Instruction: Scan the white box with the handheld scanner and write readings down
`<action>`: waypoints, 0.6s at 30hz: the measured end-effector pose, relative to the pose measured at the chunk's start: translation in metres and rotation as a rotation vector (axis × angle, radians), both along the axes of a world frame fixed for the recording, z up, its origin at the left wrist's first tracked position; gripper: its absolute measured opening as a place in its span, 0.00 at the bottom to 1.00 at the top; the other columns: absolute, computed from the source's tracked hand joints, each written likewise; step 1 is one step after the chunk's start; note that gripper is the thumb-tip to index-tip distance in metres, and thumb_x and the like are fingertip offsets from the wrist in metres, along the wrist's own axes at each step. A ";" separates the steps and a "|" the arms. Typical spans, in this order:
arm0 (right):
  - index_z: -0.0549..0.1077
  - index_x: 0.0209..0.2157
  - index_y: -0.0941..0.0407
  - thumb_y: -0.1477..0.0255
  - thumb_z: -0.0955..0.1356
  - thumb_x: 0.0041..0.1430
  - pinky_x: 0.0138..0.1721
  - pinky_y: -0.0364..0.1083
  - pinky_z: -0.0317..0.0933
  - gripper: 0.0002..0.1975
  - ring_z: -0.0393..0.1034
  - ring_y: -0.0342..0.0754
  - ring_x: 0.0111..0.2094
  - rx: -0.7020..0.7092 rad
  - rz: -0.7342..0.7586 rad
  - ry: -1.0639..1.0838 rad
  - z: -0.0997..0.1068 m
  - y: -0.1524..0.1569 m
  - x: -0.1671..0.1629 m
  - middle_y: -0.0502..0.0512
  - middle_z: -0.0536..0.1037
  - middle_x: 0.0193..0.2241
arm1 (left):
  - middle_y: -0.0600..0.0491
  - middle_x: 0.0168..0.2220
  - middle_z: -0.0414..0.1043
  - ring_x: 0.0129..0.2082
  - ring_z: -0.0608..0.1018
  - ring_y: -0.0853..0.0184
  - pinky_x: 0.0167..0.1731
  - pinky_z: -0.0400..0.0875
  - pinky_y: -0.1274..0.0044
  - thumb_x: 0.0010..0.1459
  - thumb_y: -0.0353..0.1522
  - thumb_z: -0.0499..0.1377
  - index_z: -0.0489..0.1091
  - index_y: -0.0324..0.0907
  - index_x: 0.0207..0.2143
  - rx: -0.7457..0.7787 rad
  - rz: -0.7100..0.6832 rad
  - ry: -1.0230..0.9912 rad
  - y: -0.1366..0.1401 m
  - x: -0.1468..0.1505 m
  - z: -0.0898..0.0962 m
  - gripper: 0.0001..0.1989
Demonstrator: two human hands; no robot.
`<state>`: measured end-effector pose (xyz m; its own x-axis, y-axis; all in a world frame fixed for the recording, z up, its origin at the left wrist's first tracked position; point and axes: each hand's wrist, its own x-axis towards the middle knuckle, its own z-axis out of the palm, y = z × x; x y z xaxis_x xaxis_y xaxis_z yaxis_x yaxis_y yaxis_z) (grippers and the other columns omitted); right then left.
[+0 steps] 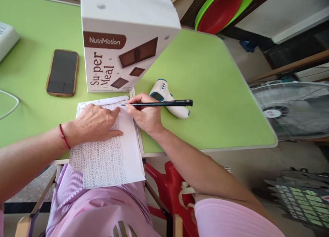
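Observation:
Handwritten sheets of paper [131,151] lie at the near edge of the green table, their lower part hanging over it. Rows of small writing cover much of the top sheet, with a blank strip along its right side. My left hand [96,122] rests flat on the paper, fingers stretched out toward the pen tip. My right hand [147,117] is closed around a black pen [174,103], whose tip meets the paper near its top. The pen's back end points right, passing above a white and blue infrared thermometer [180,111].
A white NutriMotion box [102,35] stands just behind the paper. Left of it lies a phone [62,72] in a brown case. The green table [210,93] ends at the right, beyond which stands a fan [295,110]. A red plastic chair [171,182] is below.

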<state>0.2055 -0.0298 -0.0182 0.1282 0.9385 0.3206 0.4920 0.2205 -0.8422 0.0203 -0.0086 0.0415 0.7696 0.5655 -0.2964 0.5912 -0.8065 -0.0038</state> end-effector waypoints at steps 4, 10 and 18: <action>0.69 0.26 0.51 0.66 0.69 0.57 0.30 0.46 0.66 0.08 0.65 0.44 0.25 0.039 0.017 0.004 0.000 0.004 0.003 0.48 0.73 0.23 | 0.40 0.38 0.81 0.37 0.83 0.47 0.26 0.58 0.70 0.68 0.54 0.53 0.65 0.37 0.58 0.019 0.011 0.014 0.001 0.000 0.003 0.32; 0.71 0.25 0.51 0.66 0.70 0.55 0.28 0.45 0.65 0.08 0.65 0.44 0.25 0.021 -0.011 0.008 0.000 0.007 0.004 0.47 0.74 0.23 | 0.39 0.38 0.81 0.36 0.83 0.47 0.25 0.59 0.70 0.67 0.54 0.54 0.64 0.37 0.61 0.045 0.019 0.039 0.003 0.001 0.006 0.34; 0.71 0.26 0.52 0.66 0.71 0.57 0.28 0.44 0.65 0.08 0.66 0.43 0.25 0.062 0.023 0.004 -0.003 0.007 0.004 0.47 0.75 0.24 | 0.39 0.38 0.81 0.36 0.83 0.47 0.26 0.61 0.70 0.67 0.55 0.54 0.63 0.36 0.61 0.043 0.029 0.047 0.002 0.002 0.005 0.35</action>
<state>0.2093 -0.0226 -0.0211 0.1079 0.9197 0.3775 0.4827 0.2836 -0.8286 0.0228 -0.0061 0.0464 0.7388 0.6003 -0.3063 0.6126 -0.7876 -0.0663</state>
